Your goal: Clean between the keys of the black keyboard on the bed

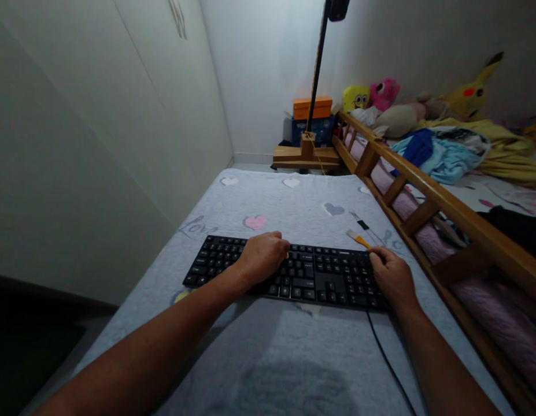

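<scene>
Patterned cloth under keyboard; fisted left hand over it, right hand gripping end.

A wooden bed rail (glossy) runs toward the pale wall

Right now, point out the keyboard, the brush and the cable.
Keyboard point(303, 273), head view: keys near its middle.
Brush point(361, 240), head view: yellow handle.
Cable point(383, 351), head view: along its visible length.
</scene>
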`<control>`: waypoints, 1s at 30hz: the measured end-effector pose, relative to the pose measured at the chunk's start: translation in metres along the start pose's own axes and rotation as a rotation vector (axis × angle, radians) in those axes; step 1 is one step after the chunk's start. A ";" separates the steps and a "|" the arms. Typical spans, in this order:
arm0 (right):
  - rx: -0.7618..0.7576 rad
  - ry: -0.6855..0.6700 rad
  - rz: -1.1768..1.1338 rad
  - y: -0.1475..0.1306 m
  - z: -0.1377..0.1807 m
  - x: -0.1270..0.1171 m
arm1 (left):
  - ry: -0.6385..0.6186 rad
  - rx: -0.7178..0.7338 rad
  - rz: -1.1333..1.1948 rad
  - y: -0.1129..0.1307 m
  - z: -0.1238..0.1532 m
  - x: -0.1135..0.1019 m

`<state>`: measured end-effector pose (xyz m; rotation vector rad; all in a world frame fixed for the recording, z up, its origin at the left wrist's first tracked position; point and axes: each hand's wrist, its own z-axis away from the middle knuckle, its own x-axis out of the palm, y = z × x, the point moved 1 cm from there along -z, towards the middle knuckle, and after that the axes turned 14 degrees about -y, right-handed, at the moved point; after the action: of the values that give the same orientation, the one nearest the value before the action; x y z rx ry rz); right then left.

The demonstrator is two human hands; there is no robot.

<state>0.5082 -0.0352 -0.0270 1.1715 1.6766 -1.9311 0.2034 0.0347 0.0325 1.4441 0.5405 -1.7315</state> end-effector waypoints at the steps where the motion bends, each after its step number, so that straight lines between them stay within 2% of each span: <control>1: 0.003 -0.004 0.001 0.001 0.000 0.000 | 0.000 -0.005 0.006 -0.003 0.001 0.000; 30: 0.013 -0.005 0.013 -0.001 0.000 -0.001 | 0.060 -0.201 0.030 -0.067 0.039 0.004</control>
<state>0.5078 -0.0355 -0.0260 1.1782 1.6523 -1.9382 0.1267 0.0439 0.0280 1.3577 0.7005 -1.5665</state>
